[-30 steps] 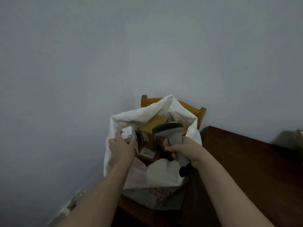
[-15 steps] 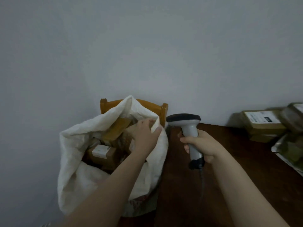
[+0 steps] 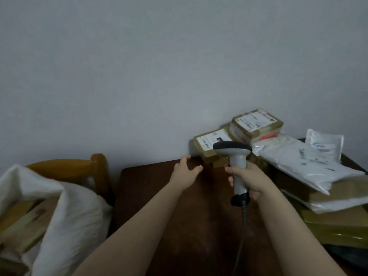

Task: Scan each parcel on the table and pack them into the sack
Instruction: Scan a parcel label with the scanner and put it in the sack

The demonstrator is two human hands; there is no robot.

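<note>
Sitting at my near left, the sack (image 3: pixel 69 216) holds what look like boxes (image 3: pixel 23 220). Further out, my right hand (image 3: pixel 250 181) grips the scanner (image 3: pixel 238 168) while my left hand (image 3: pixel 186 172) hovers empty, fingers spread, above the table (image 3: pixel 159 196). Beyond them, labelled parcels (image 3: pixel 255 124) and white mailer bags (image 3: pixel 298 162) are heaped against the wall (image 3: pixel 139 76).

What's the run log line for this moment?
left hand: open, just short of cardboard parcel | right hand: gripping barcode scanner | sack: cardboard boxes inside
</note>
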